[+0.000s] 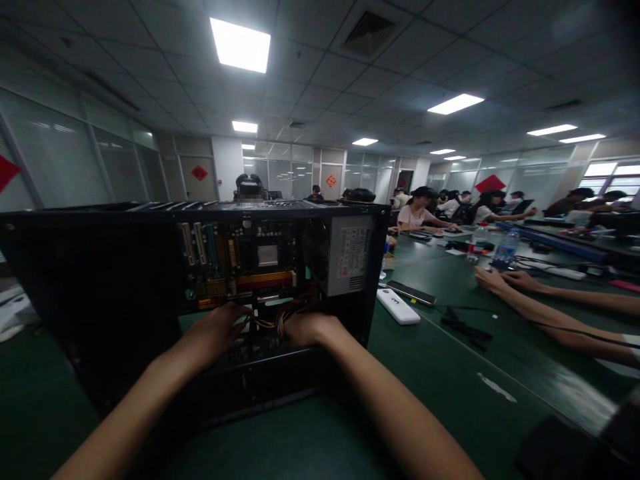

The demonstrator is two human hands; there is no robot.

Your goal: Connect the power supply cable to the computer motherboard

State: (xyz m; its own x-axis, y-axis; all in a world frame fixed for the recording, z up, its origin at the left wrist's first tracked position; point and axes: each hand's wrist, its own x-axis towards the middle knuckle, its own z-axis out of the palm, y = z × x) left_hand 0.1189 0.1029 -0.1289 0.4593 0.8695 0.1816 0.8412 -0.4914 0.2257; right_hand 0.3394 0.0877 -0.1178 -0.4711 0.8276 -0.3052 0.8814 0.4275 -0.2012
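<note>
Running left to right between the hands in the head view, the cable bundle (281, 323) lies inside the computer case (260, 381), nearer the right hand (309, 328); the left hand (217, 335) curls, fingertips hidden; I cannot tell either grip.

A green, glossy worktop (425, 380) is crossed by a thin seam. An open black computer case (150, 280) is stood on it. Just beside the case, a white device (399, 307) is laid near a dark flat bar (414, 293). Farther right, a dark cable bundle (466, 327) and, nearer, a pale scrap (496, 387) are seen. Beyond them, two bottles (507, 247) are stood upright near a white strip (565, 272); a long blue bar (555, 241) is laid behind.
</note>
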